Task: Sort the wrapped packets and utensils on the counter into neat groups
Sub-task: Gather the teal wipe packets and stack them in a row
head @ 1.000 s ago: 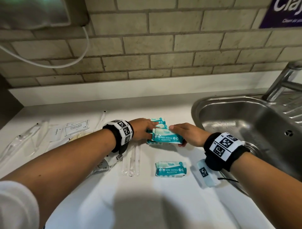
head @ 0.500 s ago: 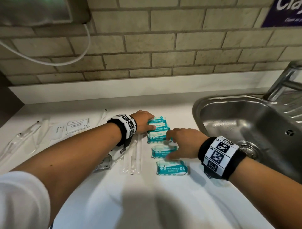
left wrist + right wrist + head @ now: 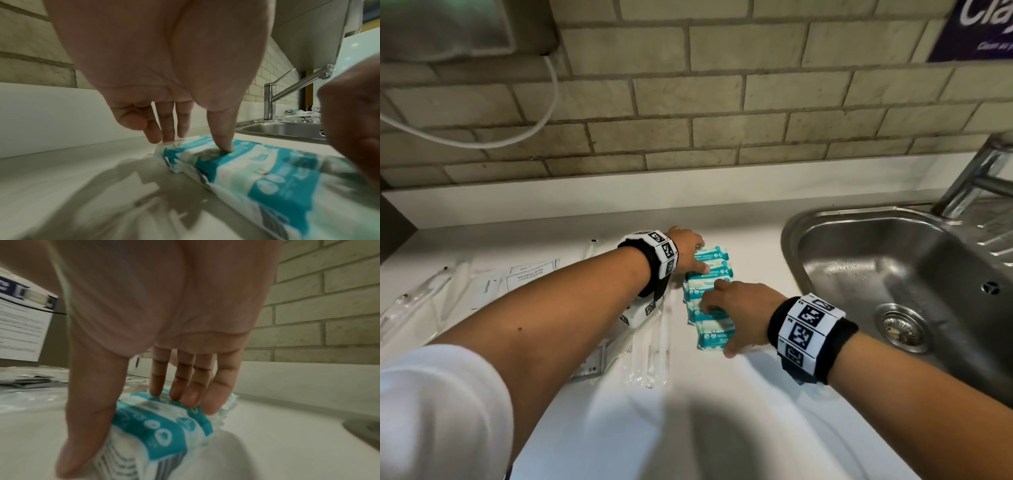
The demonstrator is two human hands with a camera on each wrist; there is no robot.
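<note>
Several teal-and-white mini wipes packets [image 3: 711, 274] lie in a tight column on the white counter [image 3: 722, 428], beside the sink. My left hand [image 3: 698, 257] is at the far end. Its thumb [image 3: 224, 144] presses on top of a far packet [image 3: 207, 155], and the straight fingers [image 3: 168, 136] touch that packet's far edge. My right hand [image 3: 719, 325] spans the near packets [image 3: 156, 431]. Its thumb lies along the nearest packet's front edge and the straight fingertips [image 3: 185, 395] press on the packet behind it. Clear-wrapped utensils [image 3: 654, 353] lie just left of the column.
White shampoo sachets [image 3: 530, 277] and more clear-wrapped utensils [image 3: 414, 301] are spread over the left of the counter. The steel sink [image 3: 859, 246] and its tap [image 3: 976, 178] are at the right. A white cable [image 3: 524, 133] hangs on the brick wall.
My right hand set down the packet it held, then slid the nearest packet up against the others. The column has closed up. My left hand stayed at the far end.
</note>
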